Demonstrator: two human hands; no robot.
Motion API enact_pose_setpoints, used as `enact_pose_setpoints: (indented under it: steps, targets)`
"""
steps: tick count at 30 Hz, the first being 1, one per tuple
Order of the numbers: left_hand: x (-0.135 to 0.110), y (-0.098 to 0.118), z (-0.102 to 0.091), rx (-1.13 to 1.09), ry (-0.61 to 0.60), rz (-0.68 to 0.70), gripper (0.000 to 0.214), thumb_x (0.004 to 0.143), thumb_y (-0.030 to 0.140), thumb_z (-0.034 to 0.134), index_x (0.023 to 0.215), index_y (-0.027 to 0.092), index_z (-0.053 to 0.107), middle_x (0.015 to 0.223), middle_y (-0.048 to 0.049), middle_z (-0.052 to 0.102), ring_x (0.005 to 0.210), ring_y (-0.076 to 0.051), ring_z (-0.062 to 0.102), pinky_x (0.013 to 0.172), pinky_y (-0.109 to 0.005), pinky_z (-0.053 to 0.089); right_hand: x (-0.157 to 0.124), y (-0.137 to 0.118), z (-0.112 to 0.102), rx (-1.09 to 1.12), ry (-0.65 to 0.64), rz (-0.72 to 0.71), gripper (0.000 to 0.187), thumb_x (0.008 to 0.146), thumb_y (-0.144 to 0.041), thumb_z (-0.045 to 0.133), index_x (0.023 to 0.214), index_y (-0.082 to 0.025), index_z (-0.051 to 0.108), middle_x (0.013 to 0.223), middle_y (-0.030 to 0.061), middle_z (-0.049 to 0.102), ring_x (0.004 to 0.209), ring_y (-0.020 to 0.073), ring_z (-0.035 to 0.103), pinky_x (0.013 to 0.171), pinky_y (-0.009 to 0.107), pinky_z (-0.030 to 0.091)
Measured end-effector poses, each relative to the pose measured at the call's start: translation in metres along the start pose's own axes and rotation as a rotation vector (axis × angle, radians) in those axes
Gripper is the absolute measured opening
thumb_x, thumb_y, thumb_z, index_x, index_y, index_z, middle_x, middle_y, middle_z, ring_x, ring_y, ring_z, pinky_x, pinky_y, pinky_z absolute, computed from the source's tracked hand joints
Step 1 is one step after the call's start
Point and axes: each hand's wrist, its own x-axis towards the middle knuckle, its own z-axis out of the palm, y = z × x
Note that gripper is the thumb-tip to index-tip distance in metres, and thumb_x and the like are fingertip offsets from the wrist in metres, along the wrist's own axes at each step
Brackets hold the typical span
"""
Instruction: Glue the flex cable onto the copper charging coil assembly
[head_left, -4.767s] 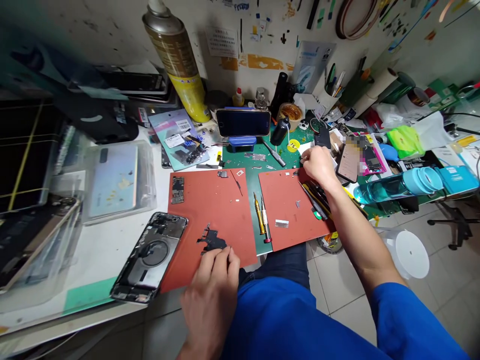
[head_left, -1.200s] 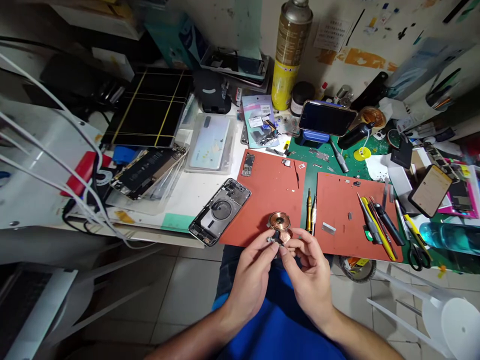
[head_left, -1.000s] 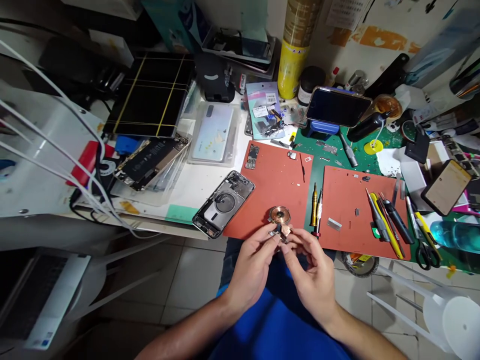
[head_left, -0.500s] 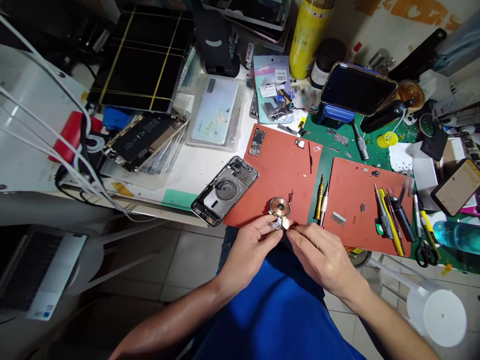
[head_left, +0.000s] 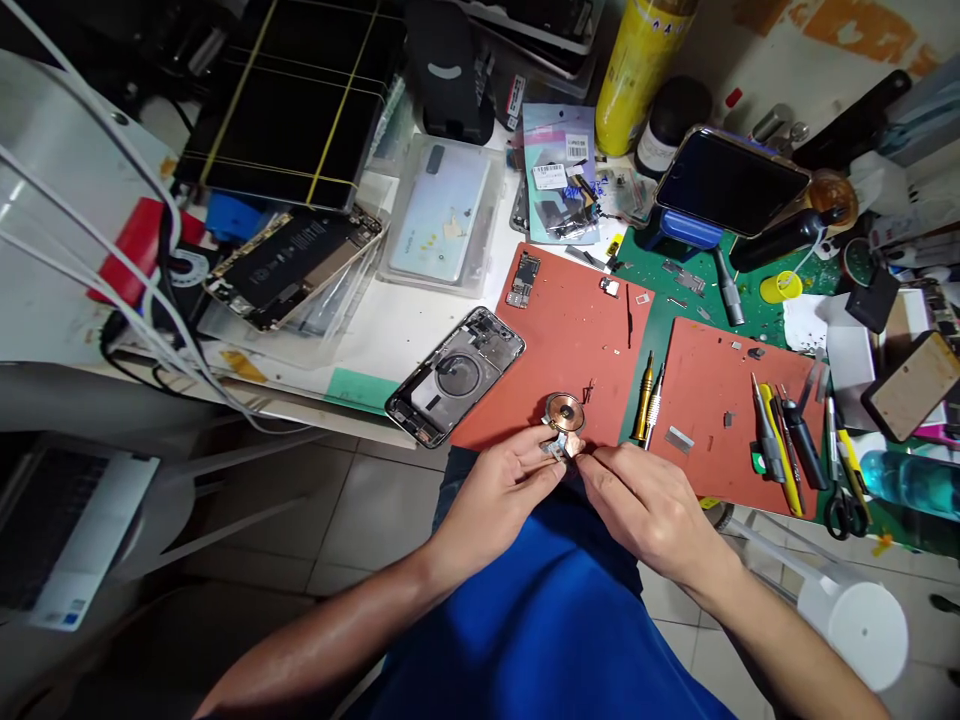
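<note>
My left hand (head_left: 501, 492) and my right hand (head_left: 639, 503) meet at the near edge of the left red mat (head_left: 574, 345). Both pinch the small flex part attached to a round copper coil (head_left: 564, 412), which sticks up just beyond my fingertips. An opened phone housing (head_left: 454, 374) lies to the left of the mat, half on the white bench. Two small screwdrivers (head_left: 649, 399) rest in the gap between the two red mats. A small circuit board (head_left: 523, 279) sits at the left mat's far corner.
A second red mat (head_left: 731, 420) on the right carries tweezers, prying tools and scissors (head_left: 840, 500). Behind stand a yellow spray can (head_left: 637, 70), a phone on a blue stand (head_left: 727, 185), parts bags and stacked phone cases. White cables hang at the left. Tiled floor lies below.
Earlier my left hand rested by a black flex part on the mat and my right reached far right. Now both hands hold the copper coil part at the mat's near edge.
</note>
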Motion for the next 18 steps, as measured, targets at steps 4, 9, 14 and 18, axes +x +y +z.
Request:
enact_pose_setpoints:
  steps: [4, 9, 14, 18]
  targets:
    - [0.001, 0.0004, 0.0, 0.005, -0.002, -0.005, 0.039, 0.092, 0.025, 0.076, 0.13, 0.021, 0.073, 0.125, -0.0095, 0.08, 0.115, -0.024, 0.076, 0.113, -0.04, 0.052, -0.0016, 0.0013, 0.0007, -0.046, -0.003, -0.027, 0.032, 0.099, -0.008, 0.063, 0.13, -0.014, 0.066, 0.097, 0.0123, 0.077, 0.08, 0.0224, 0.069, 0.069, 0.038, 0.06]
    - [0.0014, 0.0007, -0.0021, 0.01, -0.002, -0.009, 0.037, 0.092, 0.026, 0.075, 0.129, 0.02, 0.074, 0.118, -0.0086, 0.082, 0.108, -0.023, 0.077, 0.108, -0.039, 0.055, 0.0021, -0.0013, -0.0005, -0.012, 0.025, -0.048, 0.028, 0.096, -0.008, 0.065, 0.123, -0.016, 0.069, 0.094, 0.0102, 0.077, 0.078, 0.0215, 0.069, 0.067, 0.037, 0.061]
    - [0.0004, 0.0011, -0.0037, -0.005, 0.031, -0.024, 0.037, 0.088, 0.025, 0.078, 0.125, 0.019, 0.074, 0.115, -0.008, 0.082, 0.102, -0.022, 0.078, 0.1, -0.037, 0.059, 0.0029, -0.0007, 0.0034, -0.042, -0.014, -0.05, 0.032, 0.096, -0.007, 0.065, 0.128, -0.011, 0.067, 0.094, 0.0126, 0.076, 0.078, 0.023, 0.069, 0.067, 0.039, 0.06]
    - [-0.0001, 0.0026, -0.0047, 0.026, 0.049, -0.035, 0.04, 0.089, 0.026, 0.079, 0.127, 0.017, 0.072, 0.115, -0.0083, 0.082, 0.102, -0.022, 0.077, 0.101, -0.038, 0.059, 0.0032, -0.0013, 0.0039, 0.023, 0.026, 0.004, 0.033, 0.095, -0.005, 0.068, 0.128, -0.009, 0.066, 0.099, 0.0145, 0.076, 0.08, 0.0226, 0.069, 0.069, 0.038, 0.06]
